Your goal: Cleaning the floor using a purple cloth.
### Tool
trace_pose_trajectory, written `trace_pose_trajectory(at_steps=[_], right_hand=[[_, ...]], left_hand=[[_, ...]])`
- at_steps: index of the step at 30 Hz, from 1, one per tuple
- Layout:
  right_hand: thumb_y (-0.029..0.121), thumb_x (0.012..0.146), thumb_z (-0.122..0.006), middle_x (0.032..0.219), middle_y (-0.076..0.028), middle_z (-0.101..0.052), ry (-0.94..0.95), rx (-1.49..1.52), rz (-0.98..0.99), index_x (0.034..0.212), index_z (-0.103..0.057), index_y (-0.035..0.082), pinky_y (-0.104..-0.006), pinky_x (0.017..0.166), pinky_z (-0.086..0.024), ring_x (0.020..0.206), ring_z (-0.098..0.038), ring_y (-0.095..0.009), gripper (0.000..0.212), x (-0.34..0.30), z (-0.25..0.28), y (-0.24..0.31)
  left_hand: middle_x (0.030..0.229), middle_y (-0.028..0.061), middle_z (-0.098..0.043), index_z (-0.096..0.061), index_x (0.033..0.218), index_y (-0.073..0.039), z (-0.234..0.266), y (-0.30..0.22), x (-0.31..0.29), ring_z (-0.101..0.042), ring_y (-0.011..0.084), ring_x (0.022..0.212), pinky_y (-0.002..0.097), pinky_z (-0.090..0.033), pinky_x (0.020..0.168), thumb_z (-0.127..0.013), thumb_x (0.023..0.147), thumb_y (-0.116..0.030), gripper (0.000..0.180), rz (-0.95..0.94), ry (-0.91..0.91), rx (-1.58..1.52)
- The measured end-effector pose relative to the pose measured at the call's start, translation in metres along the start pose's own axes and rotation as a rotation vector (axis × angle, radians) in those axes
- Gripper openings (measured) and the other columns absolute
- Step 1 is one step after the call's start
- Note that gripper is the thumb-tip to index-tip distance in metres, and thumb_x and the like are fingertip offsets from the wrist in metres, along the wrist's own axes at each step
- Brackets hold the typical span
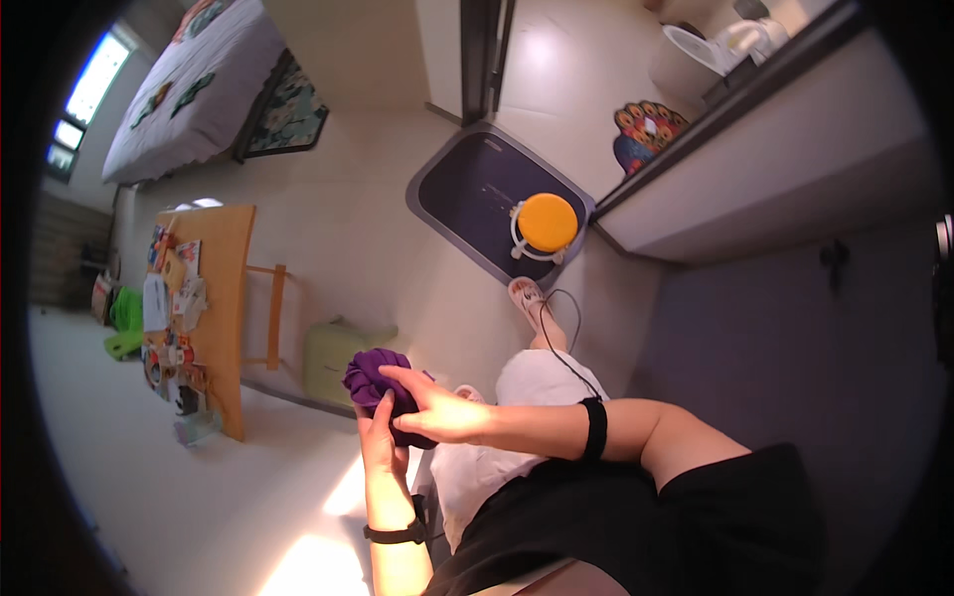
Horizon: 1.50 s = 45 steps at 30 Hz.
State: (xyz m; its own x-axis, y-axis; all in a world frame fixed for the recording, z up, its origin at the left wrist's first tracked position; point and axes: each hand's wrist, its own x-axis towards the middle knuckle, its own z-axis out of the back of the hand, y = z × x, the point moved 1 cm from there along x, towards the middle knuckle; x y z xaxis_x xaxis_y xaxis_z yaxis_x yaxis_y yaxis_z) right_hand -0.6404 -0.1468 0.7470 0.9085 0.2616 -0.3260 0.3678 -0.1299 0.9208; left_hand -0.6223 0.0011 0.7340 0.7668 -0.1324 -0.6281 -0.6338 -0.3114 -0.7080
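A rolled or bunched purple cloth bundle [370,374] is held in front of me, between both hands. My left hand [381,437] grips it from below and the near side, thumb up along it and the other fingers mostly hidden behind. From the right, my right hand [432,407] closes over the bundle, index finger stretched across its top and thumb lower on its near side. Folds run around the cloth's upper face. Black bands circle my left wrist and my right forearm, and a thin dark cable runs from the right one.
Just beyond the bundle stands a pale green box-like piece [338,360]. A cluttered wooden table [241,328] is at left, with a bed [214,109] behind it. Ahead, a yellow-topped stool [548,222] sits on a dark grey mat [452,179]. A patterned mat [646,134] lies near a toilet [691,50].
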Motion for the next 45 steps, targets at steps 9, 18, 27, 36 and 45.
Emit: trace_pose_trajectory(at_steps=[9,18,27,36,45], right_hand=[[0.005,0.087,-0.063,0.144,-0.015,-0.046,-0.352,0.425,-0.23,0.153,-0.029,0.014,-0.0395,0.102,-0.045,0.122,-0.051,-0.026,0.075,-0.05,-0.039,-0.042],[0.003,0.086,-0.063,0.132,-0.008,-0.055,-0.777,0.302,-0.187,0.144,-0.043,0.009,-0.0321,0.095,-0.049,0.109,-0.057,-0.018,0.062,-0.086,-0.07,-0.13],[0.001,0.09,-0.058,0.135,-0.007,-0.052,-0.815,0.287,-0.437,0.14,-0.049,0.009,-0.0315,0.098,-0.045,0.115,-0.051,-0.017,0.051,-0.083,0.024,-0.246],[0.002,0.092,-0.056,0.137,-0.009,-0.053,-0.87,0.331,-0.401,0.14,-0.05,0.007,-0.0295,0.095,-0.046,0.12,-0.051,-0.018,0.048,-0.056,0.101,-0.384],[0.002,0.087,-0.059,0.135,-0.015,-0.053,-0.669,0.0,-0.386,0.139,-0.049,0.003,-0.0383,0.1,-0.044,0.122,-0.051,-0.031,0.053,-0.007,0.169,-0.491]], left_hand=[[0.128,0.0127,-0.058,-0.043,0.14,-0.006,0.057,0.022,0.003,-0.061,0.0279,0.115,0.0404,-0.052,0.099,-0.062,0.088,0.002,0.056,0.306,0.199,0.071],[0.124,0.0138,-0.058,-0.042,0.139,-0.006,0.091,0.075,0.044,-0.063,0.0282,0.108,0.0393,-0.056,0.092,-0.061,0.083,0.007,0.06,0.201,0.258,0.404],[0.124,0.0086,-0.058,-0.044,0.141,-0.005,0.111,0.237,0.202,-0.057,0.022,0.116,0.0342,-0.046,0.102,-0.059,0.075,0.009,0.069,-0.055,0.205,0.778],[0.125,0.0223,-0.063,-0.042,0.145,-0.008,0.13,0.393,0.416,-0.061,0.0378,0.114,0.0416,-0.048,0.098,-0.064,0.076,-0.014,0.073,-0.502,0.056,1.25],[0.143,0.0113,-0.052,-0.037,0.149,-0.014,0.102,0.489,0.551,-0.051,0.0394,0.123,0.0429,-0.041,0.105,-0.064,0.076,-0.013,0.078,-0.532,0.284,1.474]])
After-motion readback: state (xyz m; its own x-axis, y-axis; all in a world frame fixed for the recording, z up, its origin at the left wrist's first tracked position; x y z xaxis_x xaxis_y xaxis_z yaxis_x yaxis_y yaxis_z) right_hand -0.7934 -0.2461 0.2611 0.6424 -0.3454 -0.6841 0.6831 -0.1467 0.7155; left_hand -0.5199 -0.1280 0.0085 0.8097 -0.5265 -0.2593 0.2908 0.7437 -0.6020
